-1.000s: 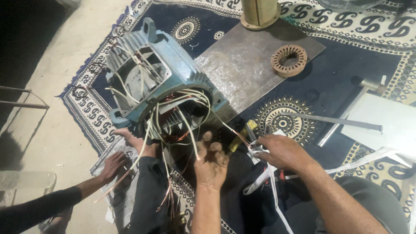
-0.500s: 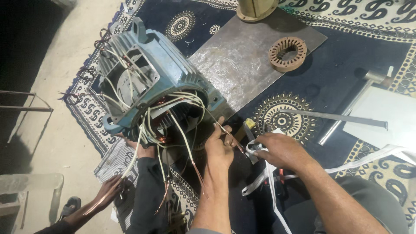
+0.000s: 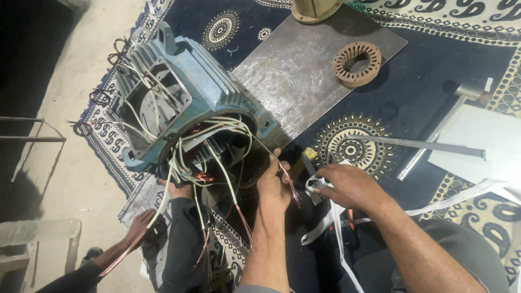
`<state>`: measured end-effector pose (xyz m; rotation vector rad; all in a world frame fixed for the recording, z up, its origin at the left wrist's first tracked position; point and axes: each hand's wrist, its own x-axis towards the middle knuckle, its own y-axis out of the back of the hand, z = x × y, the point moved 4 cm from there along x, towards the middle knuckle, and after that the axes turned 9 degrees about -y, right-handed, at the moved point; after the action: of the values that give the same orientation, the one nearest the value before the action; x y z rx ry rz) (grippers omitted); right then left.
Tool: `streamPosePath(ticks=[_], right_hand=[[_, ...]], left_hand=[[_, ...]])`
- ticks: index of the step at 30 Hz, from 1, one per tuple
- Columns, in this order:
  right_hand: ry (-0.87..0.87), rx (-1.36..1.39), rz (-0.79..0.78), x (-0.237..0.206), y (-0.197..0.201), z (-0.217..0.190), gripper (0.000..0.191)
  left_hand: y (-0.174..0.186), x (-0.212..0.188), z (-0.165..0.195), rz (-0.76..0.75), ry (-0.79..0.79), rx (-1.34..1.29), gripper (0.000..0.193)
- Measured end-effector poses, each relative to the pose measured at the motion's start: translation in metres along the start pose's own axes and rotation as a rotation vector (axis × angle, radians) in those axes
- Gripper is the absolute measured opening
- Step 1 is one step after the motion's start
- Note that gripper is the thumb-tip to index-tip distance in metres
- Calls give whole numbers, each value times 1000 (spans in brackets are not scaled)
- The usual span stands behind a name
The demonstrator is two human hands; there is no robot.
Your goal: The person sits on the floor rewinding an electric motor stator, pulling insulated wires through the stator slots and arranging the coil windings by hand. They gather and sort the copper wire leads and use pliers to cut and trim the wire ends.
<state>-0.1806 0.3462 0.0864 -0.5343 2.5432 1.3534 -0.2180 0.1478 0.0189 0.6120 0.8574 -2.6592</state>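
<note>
Our left hand pinches a sleeved wire with bare copper strands, just right of the open mouth of the blue motor housing lying on the patterned rug. Our right hand is closed around white tape. A co-worker's hand sits near left among hanging wire ends. We judge that tugging could fray strands or snag neighbouring leads against the housing's rim. Free room lies far right, past the metal sheet, brown slotted ring and metal rod; near space is crowded by arms.
</note>
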Motion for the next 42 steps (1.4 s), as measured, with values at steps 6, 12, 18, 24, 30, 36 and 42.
streamPosePath(ticks=[6, 12, 18, 24, 30, 36, 42], right_hand=[[34, -23, 15, 1, -6, 2, 44], [4, -27, 16, -2, -13, 0, 45], [-7, -76, 14, -2, -23, -1, 48], [4, -95, 17, -2, -38, -4, 53], [-20, -151, -43, -8, -43, -16, 52], [-65, -135, -57, -24, -40, -42, 51], [-28, -225, -77, -42, -49, -72, 49]], left_hand=[[-3, -29, -5, -215, -82, 16, 23], [0, -61, -16, -216, 43, -44, 19], [12, -87, -7, -265, -12, 52, 12], [73, -124, -5, -178, 19, 168, 10], [143, -162, 4, -130, -31, 555, 14], [216, -186, 59, 146, -4, 414, 26], [283, -193, 119, 315, -291, 254, 22]])
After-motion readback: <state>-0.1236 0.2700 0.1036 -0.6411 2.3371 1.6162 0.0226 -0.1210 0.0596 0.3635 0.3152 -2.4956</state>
